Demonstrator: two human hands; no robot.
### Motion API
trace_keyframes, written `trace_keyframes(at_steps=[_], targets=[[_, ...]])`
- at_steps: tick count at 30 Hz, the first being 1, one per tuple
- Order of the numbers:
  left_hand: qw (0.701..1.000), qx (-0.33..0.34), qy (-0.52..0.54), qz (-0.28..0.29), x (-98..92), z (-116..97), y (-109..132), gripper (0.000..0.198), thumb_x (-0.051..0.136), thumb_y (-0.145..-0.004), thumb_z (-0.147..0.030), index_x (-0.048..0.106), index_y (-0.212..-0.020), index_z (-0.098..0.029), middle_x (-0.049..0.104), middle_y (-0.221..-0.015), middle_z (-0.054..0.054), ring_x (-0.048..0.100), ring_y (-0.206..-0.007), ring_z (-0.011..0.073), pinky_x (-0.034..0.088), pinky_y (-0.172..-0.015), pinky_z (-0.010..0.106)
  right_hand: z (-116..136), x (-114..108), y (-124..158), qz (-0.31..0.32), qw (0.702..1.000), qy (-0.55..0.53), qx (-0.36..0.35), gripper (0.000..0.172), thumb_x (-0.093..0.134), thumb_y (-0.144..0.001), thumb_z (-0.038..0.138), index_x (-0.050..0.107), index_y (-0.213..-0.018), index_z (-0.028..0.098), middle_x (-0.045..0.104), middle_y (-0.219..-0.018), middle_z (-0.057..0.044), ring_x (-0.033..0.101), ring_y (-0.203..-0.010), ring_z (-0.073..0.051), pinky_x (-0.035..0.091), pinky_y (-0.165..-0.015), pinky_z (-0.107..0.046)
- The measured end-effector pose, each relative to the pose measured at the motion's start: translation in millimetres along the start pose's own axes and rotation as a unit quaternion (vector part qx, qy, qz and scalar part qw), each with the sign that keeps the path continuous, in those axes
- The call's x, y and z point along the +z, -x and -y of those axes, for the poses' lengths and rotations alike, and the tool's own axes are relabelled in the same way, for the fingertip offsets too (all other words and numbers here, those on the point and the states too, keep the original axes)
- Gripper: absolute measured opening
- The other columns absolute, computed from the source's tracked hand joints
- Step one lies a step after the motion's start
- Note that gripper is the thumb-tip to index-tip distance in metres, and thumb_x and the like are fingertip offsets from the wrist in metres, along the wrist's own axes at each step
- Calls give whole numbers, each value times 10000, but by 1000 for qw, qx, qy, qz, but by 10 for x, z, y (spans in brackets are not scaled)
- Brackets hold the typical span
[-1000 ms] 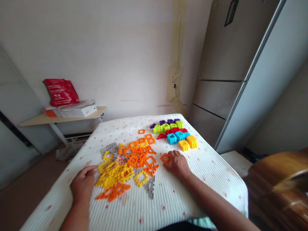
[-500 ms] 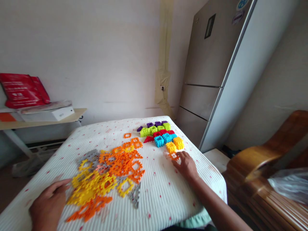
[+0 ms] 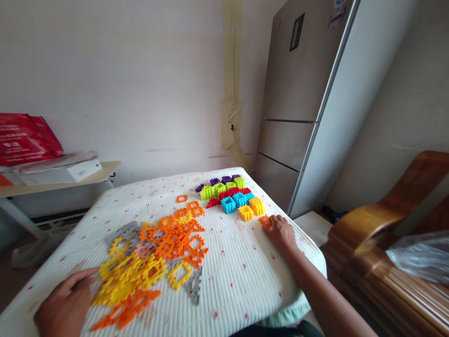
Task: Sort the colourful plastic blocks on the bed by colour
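Note:
My right hand (image 3: 281, 232) is at the right side of the table, its fingers closed on an orange interlocking plastic tile (image 3: 265, 221). Just beyond it stand two stacks of yellow tiles (image 3: 251, 209). My left hand (image 3: 65, 299) rests at the near left, index finger stretched out and nothing visible in it. Beside its fingertips lies a loose heap of yellow tiles (image 3: 128, 276), with orange triangular pieces (image 3: 128, 306) in front. More orange tiles (image 3: 178, 239) are piled behind, with grey pieces (image 3: 126, 232) on the left. A grey triangle (image 3: 194, 286) lies near a yellow square tile (image 3: 179, 274).
Behind the yellow stacks are blue (image 3: 228, 205), red (image 3: 213, 202), green (image 3: 213, 191) and purple (image 3: 226, 179) groups. A fridge (image 3: 294, 103) stands behind the table's right, a wooden chair (image 3: 372, 224) at the right, and a side table (image 3: 59, 182) with a red bag (image 3: 28, 140) at the left.
My right hand has moved to the right with the orange tile, from in front of the yellow stacks to beside them. My left hand stays by the yellow heap. The view has shifted slightly.

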State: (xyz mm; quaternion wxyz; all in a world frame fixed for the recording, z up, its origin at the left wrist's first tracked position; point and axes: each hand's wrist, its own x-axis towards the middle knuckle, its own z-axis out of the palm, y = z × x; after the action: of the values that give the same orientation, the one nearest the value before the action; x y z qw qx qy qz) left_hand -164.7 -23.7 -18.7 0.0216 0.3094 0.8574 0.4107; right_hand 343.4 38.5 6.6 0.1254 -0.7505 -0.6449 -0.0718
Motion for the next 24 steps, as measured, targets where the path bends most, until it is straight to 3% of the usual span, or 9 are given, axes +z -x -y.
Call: trace_keyframes(at_steps=[2, 5, 8, 13, 18, 21, 24], targets=[[999, -32, 8, 37, -79, -112, 47, 168, 523, -686, -302, 677, -690, -236, 708, -1029, -11, 645, -901, 266, 495, -852, 407, 0, -7, -8, 6, 1000, 1, 6, 242, 505, -825, 361, 611, -956, 187, 612, -959, -80, 567, -901, -216, 370, -661, -280], [997, -36, 39, 51, -134, -191, 93, 168, 519, -665, -257, 665, -713, -188, 677, -1085, 39, 609, -990, 278, 437, -937, 410, 1, -13, -17, 14, 1000, 4, 12, 237, 503, -826, 356, 605, -952, 183, 603, -963, -91, 565, -903, -218, 370, -661, -281], [997, 3, 66, 50, -102, -131, 92, 191, 504, -662, -229, 661, -753, -172, 682, -1035, 60, 587, -1027, 255, 417, -955, 369, 2, 6, -28, 14, 1000, 9, 6, 246, 495, -829, 368, 602, -950, 182, 603, -955, -98, 565, -912, -230, 377, -677, -294], [996, 20, 70, 47, -36, 4, 64, 248, 472, -679, -266, 669, -797, -172, 693, -892, 78, 619, -893, 254, 454, -870, 364, -19, 48, -25, 9, 1000, 22, -9, 281, 481, -835, 392, 604, -962, 173, 602, -943, -105, 568, -894, -253, 393, -657, -311], [995, 35, 87, 37, -39, -5, 65, 214, 471, -659, -265, 658, -738, -199, 695, -846, 58, 625, -863, 235, 453, -849, 332, -12, 56, 13, -79, 995, -7, -65, 315, 464, -856, 369, 614, -1032, 155, 597, -1031, -128, 561, -927, -256, 430, -748, -340], [994, 28, 100, 38, -47, -31, 66, 206, 475, -654, -267, 655, -724, -196, 694, -825, 53, 626, -850, 228, 455, -841, 321, 197, 59, 21, -130, 973, -80, -173, 306, 434, -882, 347, 616, -1040, 159, 612, -1056, -122, 559, -978, -239, 422, -847, -341], [994, 15, 98, 46, -54, -44, 69, 209, 476, -661, -266, 656, -733, -188, 690, -796, 50, 631, -835, 222, 458, -838, 315, 640, 47, -11, -104, 953, -174, -226, 264, 422, -889, 304, 627, -1000, 179, 641, -1004, -87, 604, -892, -192, 451, -783, -288]])
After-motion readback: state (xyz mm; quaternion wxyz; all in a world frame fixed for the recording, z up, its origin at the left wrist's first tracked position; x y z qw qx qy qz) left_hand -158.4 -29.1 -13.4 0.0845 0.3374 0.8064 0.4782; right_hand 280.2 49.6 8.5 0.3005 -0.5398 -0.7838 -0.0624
